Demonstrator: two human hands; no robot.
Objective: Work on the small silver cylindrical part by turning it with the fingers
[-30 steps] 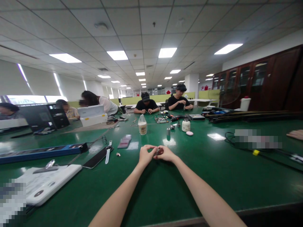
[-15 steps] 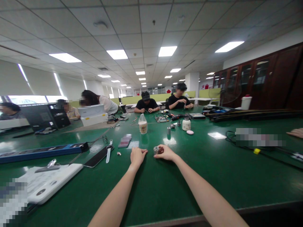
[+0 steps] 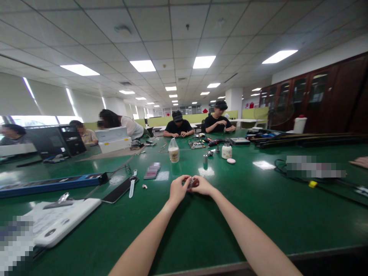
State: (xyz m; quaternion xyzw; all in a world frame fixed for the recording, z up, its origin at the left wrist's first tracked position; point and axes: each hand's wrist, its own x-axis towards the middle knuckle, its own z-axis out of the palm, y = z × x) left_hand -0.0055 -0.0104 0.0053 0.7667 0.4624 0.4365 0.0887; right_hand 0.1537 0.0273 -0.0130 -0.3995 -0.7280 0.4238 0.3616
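Observation:
A small silvery metal cylinder [image 3: 191, 184] is low over the green table, between my two hands and mostly covered by fingers. My right hand [image 3: 202, 186] closes on it from the right with thumb and fingertips. From the other side, my left hand [image 3: 179, 189] pinches it too, its fingers bent round the top and near side. Farther out on the table stands another metal cylinder [image 3: 205, 160]. Beside that are a cream jar [image 3: 227, 151] and a pale pink lid [image 3: 231, 161].
A bagged cup [image 3: 174, 154] stands ahead of my hands. To the left lie a watch [image 3: 132, 184], a black tablet-like slab [image 3: 120, 191], a white clipboard [image 3: 77, 216] and a blue bar [image 3: 54, 184]. Black cables [image 3: 322, 188] cross the right side. Several people sit around the table.
My left hand has moved right and closed on the metal cylinder, which my right hand was holding alone. The right hand has barely moved.

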